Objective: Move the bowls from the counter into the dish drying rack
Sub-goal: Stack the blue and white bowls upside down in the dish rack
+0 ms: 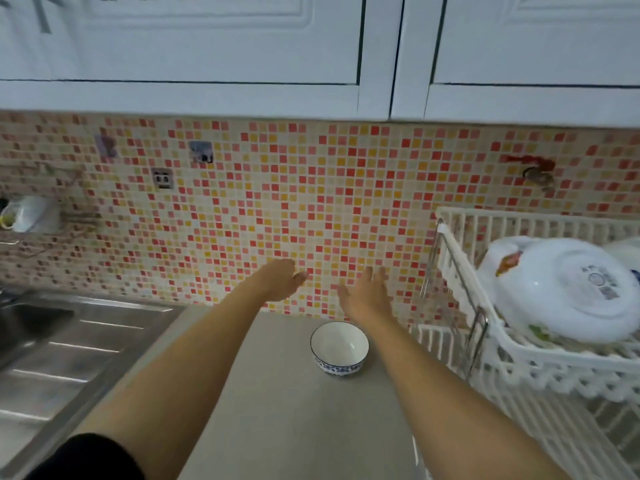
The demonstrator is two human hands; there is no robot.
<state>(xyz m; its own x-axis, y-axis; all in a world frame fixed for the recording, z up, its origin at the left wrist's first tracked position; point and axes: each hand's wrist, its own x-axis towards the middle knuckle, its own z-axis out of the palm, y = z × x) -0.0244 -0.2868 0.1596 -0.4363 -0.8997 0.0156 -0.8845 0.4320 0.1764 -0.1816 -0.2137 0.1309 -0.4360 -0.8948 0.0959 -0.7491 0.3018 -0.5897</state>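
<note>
One white bowl with a blue patterned rim (339,348) stands upright on the grey counter (277,410), near the tiled wall. My left hand (280,280) reaches out above and to the left of the bowl, empty, fingers apart. My right hand (367,294) hovers just behind the bowl, also empty with fingers spread. Neither hand touches the bowl. The white plastic dish drying rack (460,268) stands at the right, with large white dishes (561,289) leaning in its upper tier.
A steel sink and drainboard (69,341) lie to the left of the counter. White wall cabinets (242,46) hang overhead. The mosaic-tiled wall (277,202) carries a socket and hooks. A lower rack tier (440,341) sits close to the bowl's right.
</note>
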